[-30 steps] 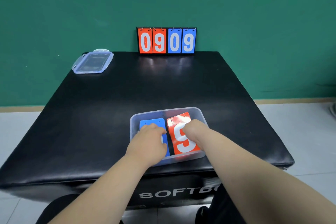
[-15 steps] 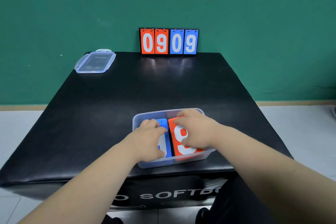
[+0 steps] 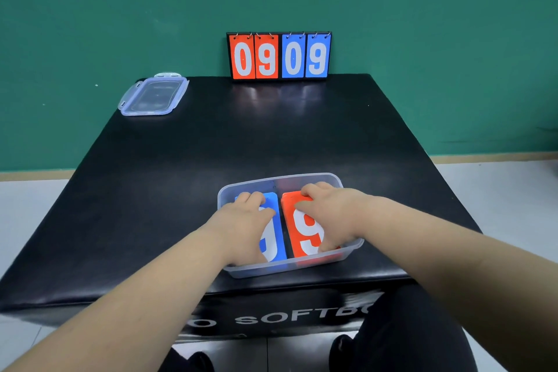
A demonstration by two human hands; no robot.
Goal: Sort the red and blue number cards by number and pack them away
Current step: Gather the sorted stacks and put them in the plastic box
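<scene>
The packing looks close to finished: both stacks already lie flat inside the clear plastic box, the blue number cards in its left half and the red number cards in its right half, side by side with a narrow gap between them, each with a 9 on top. Whether the cards beneath are in order cannot be told. The left hand lies over the blue stack and the right hand over the red one, each with fingers bent down over the stack's far end as if seating it; whether fingertips hook underneath is hidden. What seems left is letting go and closing the box, since its lid lies well apart from the box, far off to its left and beyond it. A flip scoreboard reading 0909 stands well beyond the box. The near edge of the bench runs just in front of the box, so pushing it toward the person risks a drop; bare bench lies open left, right and beyond it.
</scene>
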